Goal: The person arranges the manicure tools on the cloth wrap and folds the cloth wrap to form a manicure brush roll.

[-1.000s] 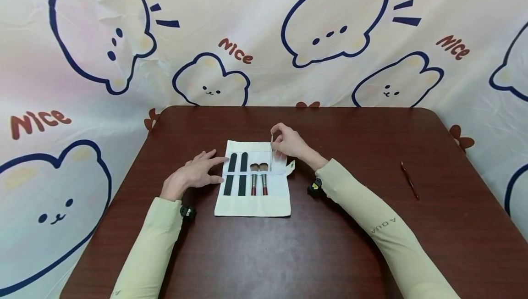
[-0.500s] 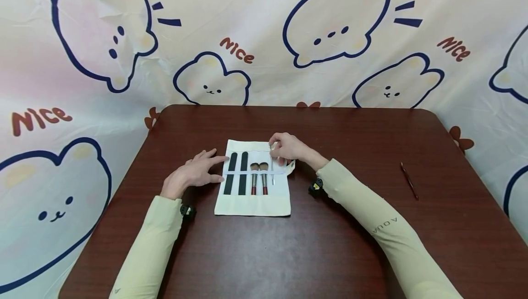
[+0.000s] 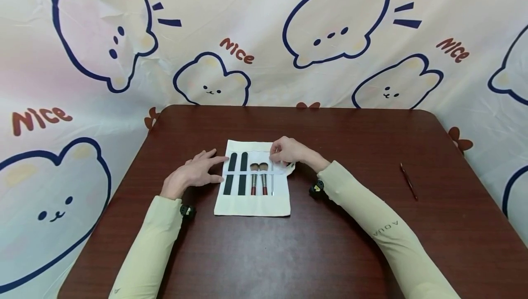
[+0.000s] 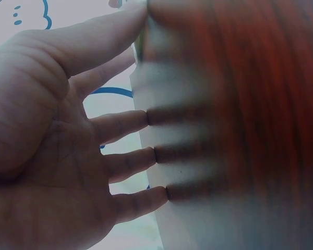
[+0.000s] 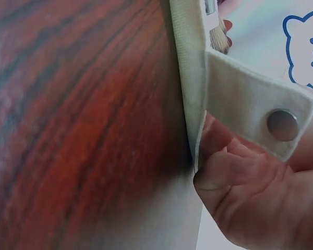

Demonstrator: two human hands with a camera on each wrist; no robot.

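A cream cloth tool roll [image 3: 252, 205] lies flat and unfolded on the table. Under its white elastic band sit two dark nail files [image 3: 228, 184] and two makeup brushes [image 3: 264, 179] with reddish handles. To their right, a thin silver rod [image 3: 272, 184] runs under the same band. My right hand [image 3: 285, 150] pinches the rod's upper end; in the right wrist view, the roll's snap flap [image 5: 261, 104] partly covers the fingers. With spread, straight fingers, my left hand [image 3: 194, 170] rests at the roll's left edge, index finger and thumb touching it.
A slim dark reddish-brown stick [image 3: 409, 181] lies apart on the right side of the brown wooden table [image 3: 264, 253]. A cartoon-printed curtain [image 3: 264, 79] hangs behind the table and along both sides.
My right hand has come down toward me, sliding the silver rod lower under the band until its lower end is level with the brush handles. My left hand stays in place.
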